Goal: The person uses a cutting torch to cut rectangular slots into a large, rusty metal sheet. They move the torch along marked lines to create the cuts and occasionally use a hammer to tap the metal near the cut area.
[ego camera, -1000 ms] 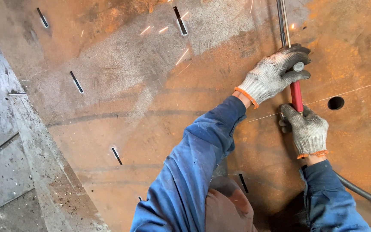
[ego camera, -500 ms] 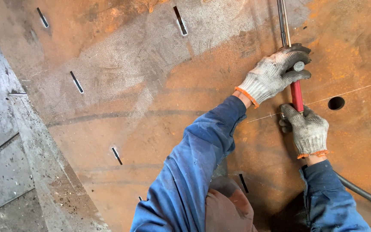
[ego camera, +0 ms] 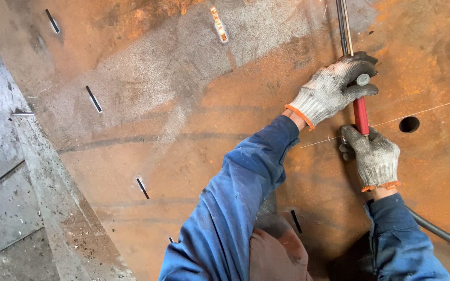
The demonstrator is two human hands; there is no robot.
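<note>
My left gloved hand [ego camera: 334, 88] clenched round upper end of red-handled metal torch tool [ego camera: 361, 115]. My right gloved hand [ego camera: 373, 156] grasping its lower end. Tool lies against rusty orange steel plate [ego camera: 183, 130], near round hole [ego camera: 409, 124]. Black hose [ego camera: 438, 231] trails behind right sleeve.

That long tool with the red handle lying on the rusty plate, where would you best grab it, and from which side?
Probably two-handed, from above. The red-handled tool lies nearly flat along the rusty steel plate, so only its top and sides are free. The right hand wraps the near end of the red grip; the left hand closes further up, where the red grip meets the thin metal rod.
</note>
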